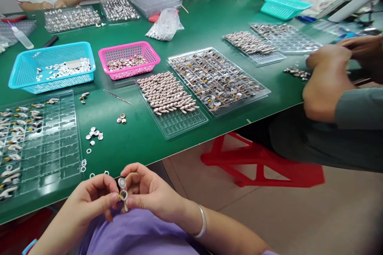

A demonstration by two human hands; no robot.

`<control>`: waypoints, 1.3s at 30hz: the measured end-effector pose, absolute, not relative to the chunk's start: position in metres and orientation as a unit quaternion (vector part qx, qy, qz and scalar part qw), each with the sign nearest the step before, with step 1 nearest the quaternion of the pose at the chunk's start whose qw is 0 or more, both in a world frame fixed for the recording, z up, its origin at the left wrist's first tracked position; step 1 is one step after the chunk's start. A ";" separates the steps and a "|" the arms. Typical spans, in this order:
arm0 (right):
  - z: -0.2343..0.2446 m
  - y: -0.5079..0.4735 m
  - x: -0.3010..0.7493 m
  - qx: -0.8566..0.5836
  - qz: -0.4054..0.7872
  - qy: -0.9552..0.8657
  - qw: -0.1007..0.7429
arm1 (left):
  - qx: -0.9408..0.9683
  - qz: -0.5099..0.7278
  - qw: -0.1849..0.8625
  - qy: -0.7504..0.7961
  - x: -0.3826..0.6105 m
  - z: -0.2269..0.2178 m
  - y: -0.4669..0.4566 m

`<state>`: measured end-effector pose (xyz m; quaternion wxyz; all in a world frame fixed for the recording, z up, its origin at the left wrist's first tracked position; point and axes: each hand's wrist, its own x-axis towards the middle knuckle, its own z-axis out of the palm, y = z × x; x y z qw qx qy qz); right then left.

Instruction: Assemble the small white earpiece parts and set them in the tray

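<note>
My left hand [92, 199] and my right hand [149, 191] meet just below the near edge of the green table [209, 28], over my purple-clad lap. Both pinch one small earpiece-like part [122, 193] with a round clear ring on top and a yellow spot. A silver bangle circles my right wrist. Loose white rings and small shell parts [95, 133] lie on the table just above my hands. To the left lies a clear compartment tray [56, 143], partly filled with similar parts.
A blue basket [50, 65] and a pink basket [130, 59] hold small parts. Tweezers [117, 96] lie near them. Two filled clear trays [170, 95] [217, 79] sit mid-table. A co-worker's hands [326, 75] work at the right; others sit at the far side. A red stool [260, 159] stands below.
</note>
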<state>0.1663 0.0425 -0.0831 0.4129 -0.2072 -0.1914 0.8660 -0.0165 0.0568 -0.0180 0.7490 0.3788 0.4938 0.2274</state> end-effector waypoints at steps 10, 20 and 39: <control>-0.075 0.044 0.169 -0.238 0.853 -0.230 0.404 | 0.389 0.209 0.734 0.516 -0.013 -0.017 0.059; -0.074 0.042 0.169 -0.264 0.837 -0.240 0.416 | 0.419 0.263 0.665 0.560 -0.006 -0.021 0.039; -0.070 0.046 0.172 -0.276 0.828 -0.265 0.410 | 0.533 0.329 0.505 0.594 -0.008 -0.030 0.023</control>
